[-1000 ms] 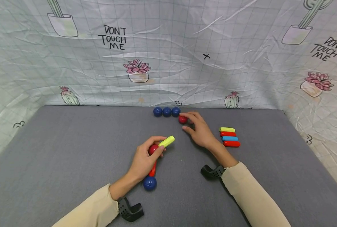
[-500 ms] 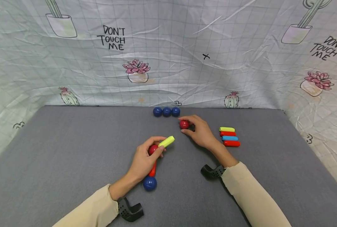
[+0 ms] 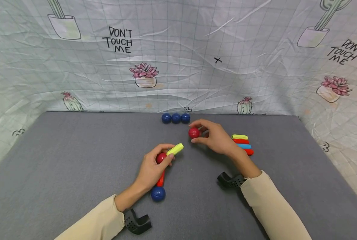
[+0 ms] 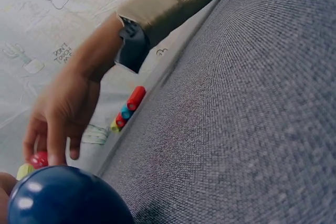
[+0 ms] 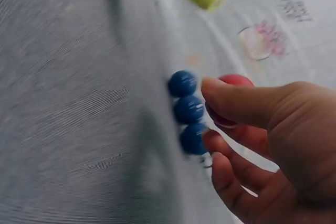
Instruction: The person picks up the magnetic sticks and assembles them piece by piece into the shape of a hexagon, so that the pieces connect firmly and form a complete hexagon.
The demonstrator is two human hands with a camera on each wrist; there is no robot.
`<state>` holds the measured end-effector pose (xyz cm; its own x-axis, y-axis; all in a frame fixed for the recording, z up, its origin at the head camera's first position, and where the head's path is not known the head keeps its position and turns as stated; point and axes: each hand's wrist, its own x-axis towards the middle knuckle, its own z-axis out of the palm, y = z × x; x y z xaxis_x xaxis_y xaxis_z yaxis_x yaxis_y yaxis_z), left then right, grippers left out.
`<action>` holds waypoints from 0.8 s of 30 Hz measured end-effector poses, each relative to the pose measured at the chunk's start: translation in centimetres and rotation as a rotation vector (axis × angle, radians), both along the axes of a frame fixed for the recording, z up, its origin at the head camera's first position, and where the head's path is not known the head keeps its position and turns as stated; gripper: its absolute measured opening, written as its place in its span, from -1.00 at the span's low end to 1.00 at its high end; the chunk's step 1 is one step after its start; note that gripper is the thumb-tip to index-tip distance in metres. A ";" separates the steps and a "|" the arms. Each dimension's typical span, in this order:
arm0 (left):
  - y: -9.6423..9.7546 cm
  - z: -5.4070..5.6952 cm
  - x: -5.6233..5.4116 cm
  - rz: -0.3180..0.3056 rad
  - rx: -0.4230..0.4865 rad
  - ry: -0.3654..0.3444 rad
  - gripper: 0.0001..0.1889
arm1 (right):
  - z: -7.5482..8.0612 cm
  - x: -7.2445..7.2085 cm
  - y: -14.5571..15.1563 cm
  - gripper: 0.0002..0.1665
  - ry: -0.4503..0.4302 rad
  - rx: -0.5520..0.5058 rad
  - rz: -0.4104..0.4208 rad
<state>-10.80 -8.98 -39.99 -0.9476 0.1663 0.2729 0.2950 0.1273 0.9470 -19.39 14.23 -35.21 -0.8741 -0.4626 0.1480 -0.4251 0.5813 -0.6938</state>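
Note:
My left hand [image 3: 152, 168] grips a joined piece in the head view: a red ball [image 3: 161, 158] with a yellow rod [image 3: 175, 149] slanting up and right from it. From that ball a red rod [image 3: 160, 179] runs down to a blue ball [image 3: 158, 194]. That blue ball [image 4: 68, 198] fills the lower left of the left wrist view. My right hand [image 3: 216, 137] pinches a separate red ball [image 3: 194, 133] between thumb and fingers, a short way beyond the yellow rod's tip. Fingers partly cover this red ball [image 5: 237, 80] in the right wrist view.
At the back of the grey table [image 3: 91, 150], several blue balls [image 3: 176, 118] stand in a row. Right of my right hand lie stacked rods: yellow [image 3: 240, 137], red, blue [image 3: 245, 146] and red, partly behind the forearm. A printed white sheet [image 3: 178, 80] hangs behind.
My right hand has drawn the red ball away from the blue row, toward me, and now pinches it. My left hand and its joined piece have stayed nearly still.

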 end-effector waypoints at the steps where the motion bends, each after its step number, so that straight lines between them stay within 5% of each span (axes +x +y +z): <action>1: 0.0 0.0 0.0 0.004 0.000 -0.005 -0.77 | 0.4 0.2 0.0 -0.47 -0.006 -0.002 0.013; 7: 0.1 0.3 0.2 0.020 -0.003 -0.033 -0.74 | 2.0 1.0 -0.2 -0.50 -0.005 -0.010 0.129; 16: 0.4 3.0 1.3 0.025 -0.002 -0.015 -0.75 | 2.0 1.3 -0.6 -0.52 -0.025 -0.014 0.230; 24: -0.1 -0.2 -0.1 0.040 0.009 0.011 -0.76 | 2.1 1.2 -0.8 -0.51 -0.013 -0.008 0.248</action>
